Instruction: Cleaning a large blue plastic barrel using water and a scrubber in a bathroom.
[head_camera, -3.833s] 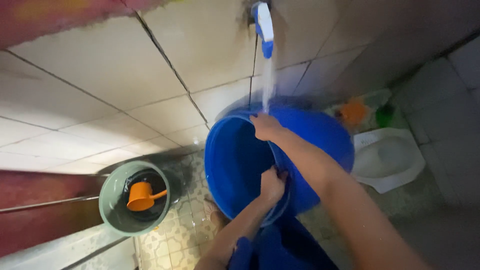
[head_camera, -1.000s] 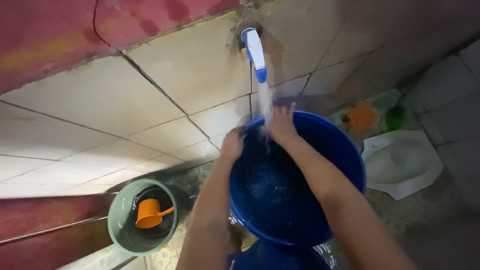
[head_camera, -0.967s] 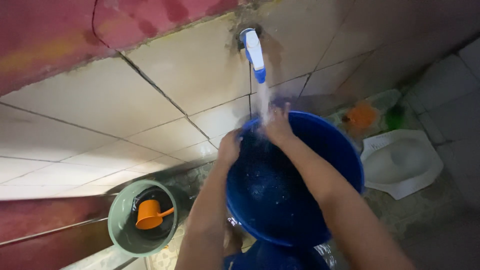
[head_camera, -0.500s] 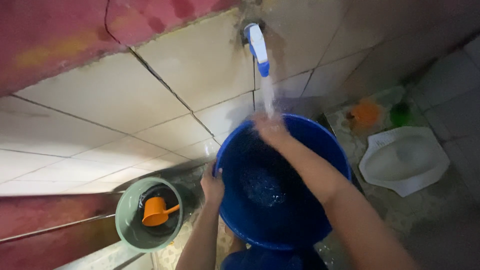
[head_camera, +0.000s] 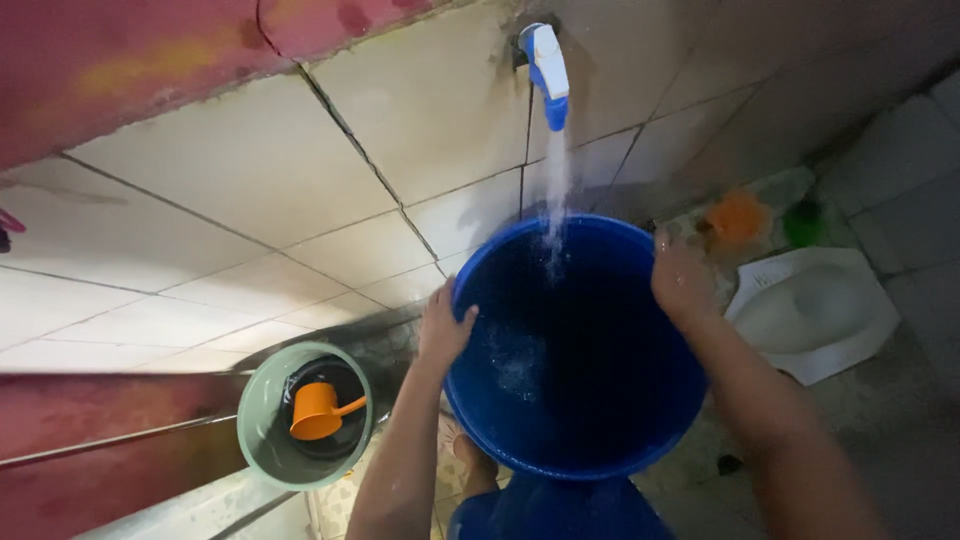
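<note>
A big blue bucket (head_camera: 590, 400) is held up under a blue and white wall tap (head_camera: 546, 62), and a stream of water (head_camera: 555, 185) falls into it near its far rim. My left hand (head_camera: 445, 325) grips the bucket's left rim. My right hand (head_camera: 682, 282) grips the right rim. Water sparkles on the inner wall of the bucket.
A green bucket (head_camera: 262, 440) with an orange scoop (head_camera: 318, 412) in it stands on the floor at lower left. A white squat toilet pan (head_camera: 815, 310) lies at right, with an orange object (head_camera: 737, 217) and a green one (head_camera: 803, 222) behind it. The tiled wall is close ahead.
My hands have moved from inside the bucket under the stream out to its rim, the left to the left side, the right to the right side. The bucket now sits higher, closer to the tap.
</note>
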